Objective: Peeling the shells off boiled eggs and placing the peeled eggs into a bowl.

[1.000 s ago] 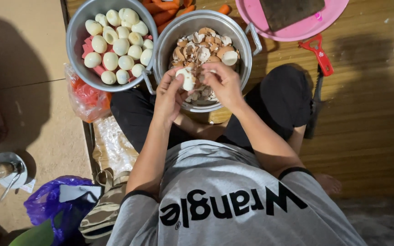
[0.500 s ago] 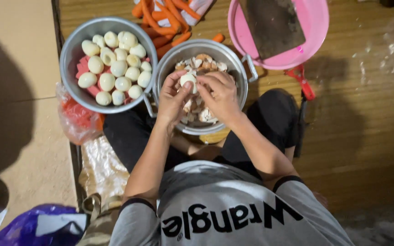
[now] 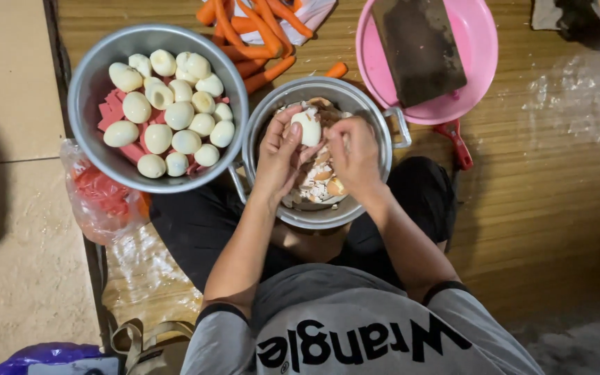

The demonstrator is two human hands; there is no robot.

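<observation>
My left hand [image 3: 278,158] grips a boiled egg [image 3: 308,128], mostly white and peeled, over a steel pot [image 3: 382,123]. My right hand [image 3: 355,158] pinches the egg's right side with its fingertips curled in. The pot under both hands holds broken eggshell pieces [image 3: 317,187] and rests on my lap. To the left, a larger steel bowl [image 3: 92,90] carries several peeled eggs [image 3: 175,114] on top of pink slices.
Orange carrots [image 3: 251,28] lie on the wooden floor behind the pot. At the back right is a pink basin [image 3: 477,66] with a dark cleaver [image 3: 418,45] in it, and a red-handled tool [image 3: 457,143] lies beside it. A red-filled plastic bag [image 3: 102,194] sits under the bowl.
Both hands stay over the pot working the same egg, and more bare white shows on it now. The view has shifted, so the bowl and pot sit lower in the picture.
</observation>
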